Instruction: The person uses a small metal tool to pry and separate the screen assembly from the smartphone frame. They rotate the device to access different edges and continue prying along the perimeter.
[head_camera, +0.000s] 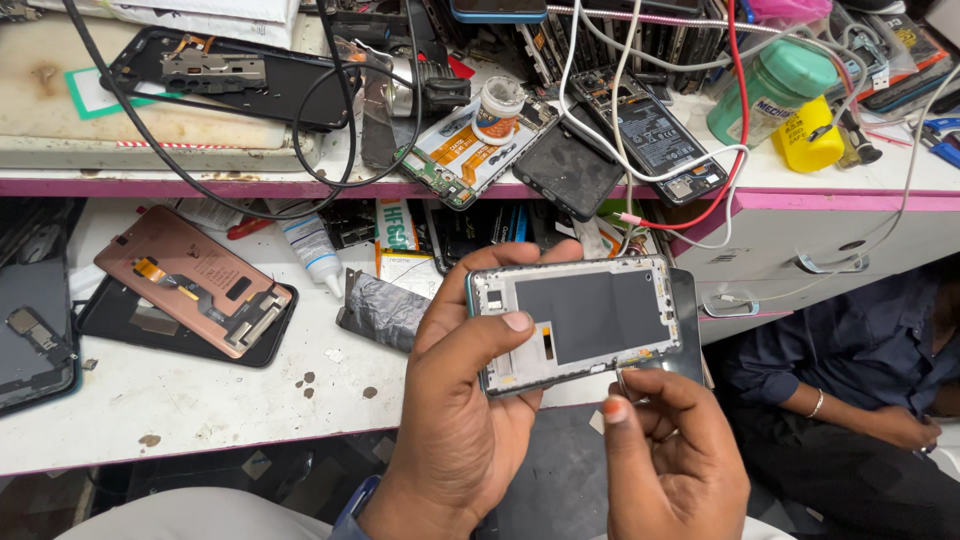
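Fingers of the left hand (470, 400) are clamped on a stripped phone frame (577, 320), thumb lying across its near-left face and the other fingers wrapped behind its top-left edge; that grip holds the frame flat, inner side up, just off the front edge of the white bench (200, 400). A dark rectangular panel fills the frame's middle, with pale metal around it. The right hand (670, 460) sits just below the frame's lower-right corner, thumb and forefinger pinched together on a thin metal tool (622, 384) whose tip touches the frame's bottom edge.

Left of the frame, on the bench, lies a crumpled foil-wrapped piece (385, 308), and beyond it a small white glue tube (312, 245). Further left of the frame rests a copper-backed screen panel (195, 280) with a flex cable on it.

Above the frame runs a raised shelf (850, 180) crowded with opened phones, cables, a small round jar (497, 108), a green bottle (775, 85) and a yellow bottle (808, 138). Right of the frame, another person in dark blue clothes (860, 350) sits low, one forearm showing a bracelet.
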